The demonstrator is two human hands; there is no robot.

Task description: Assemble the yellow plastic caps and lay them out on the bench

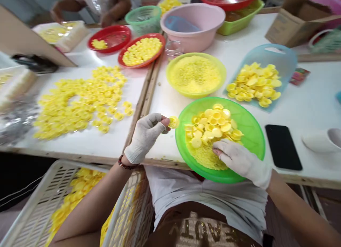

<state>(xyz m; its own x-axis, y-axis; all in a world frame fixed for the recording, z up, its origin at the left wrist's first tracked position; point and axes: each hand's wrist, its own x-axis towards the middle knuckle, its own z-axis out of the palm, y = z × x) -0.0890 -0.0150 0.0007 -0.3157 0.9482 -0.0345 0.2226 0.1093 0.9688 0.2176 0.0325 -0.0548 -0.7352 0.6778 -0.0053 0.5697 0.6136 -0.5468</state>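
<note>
In a white glove with bare fingertips, my left hand (pixel 148 132) pinches a small round yellow plastic cap (pixel 173 122) beside the green plate's left rim. My right hand (pixel 241 158), gloved too, reaches over the bright green plate (pixel 254 133) with its fingertips in a bed of tiny yellow pieces (pixel 205 156). Those fingers are bent together, and what they hold, if anything, is hidden. A heap of yellow caps (pixel 213 121) lies on the plate's far part. Behind the plate stands a yellow bowl (pixel 170 71) full of the same tiny pieces.
Many yellow caps (pixel 77 105) spread over the left table. A blue board (pixel 287 59) with more caps, a phone (pixel 283 147) and a white cup (pixel 317 140) are on the right. A pink basin (pixel 197 34) stands behind. Below left are white crates (pixel 39 201). A co-worker's arms (pixel 114 12) show opposite.
</note>
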